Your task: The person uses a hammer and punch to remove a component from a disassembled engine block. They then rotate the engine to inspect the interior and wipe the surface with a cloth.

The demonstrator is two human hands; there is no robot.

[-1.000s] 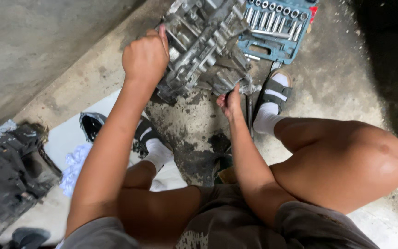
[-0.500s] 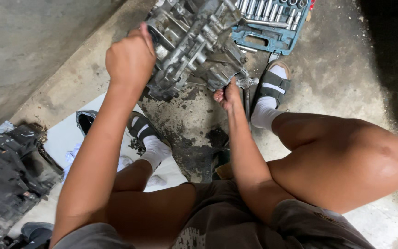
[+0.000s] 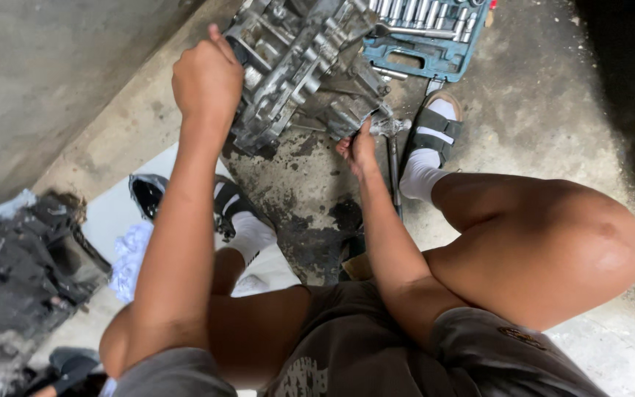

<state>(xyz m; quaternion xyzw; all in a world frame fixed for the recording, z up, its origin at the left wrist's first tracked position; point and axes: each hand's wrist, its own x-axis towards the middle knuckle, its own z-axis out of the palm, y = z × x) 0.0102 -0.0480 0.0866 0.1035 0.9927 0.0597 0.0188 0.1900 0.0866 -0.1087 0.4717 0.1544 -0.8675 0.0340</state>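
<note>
A greasy grey metal engine part stands on the oil-stained concrete floor between my feet. My left hand is closed on its left edge, fingers wrapped over the casting. My right hand grips a small tool or fitting at the part's lower right corner, beside a metal ratchet handle lying on the floor. What exactly the right fingers hold is partly hidden.
A blue socket set case lies open behind the part. My feet wear white socks and sandals. A pile of black dirty parts sits at the left, near a white sheet and crumpled cloth. A concrete wall rises upper left.
The view has shifted slightly; both hands stay on the engine part, the left hand gripping a little lower on its edge.
</note>
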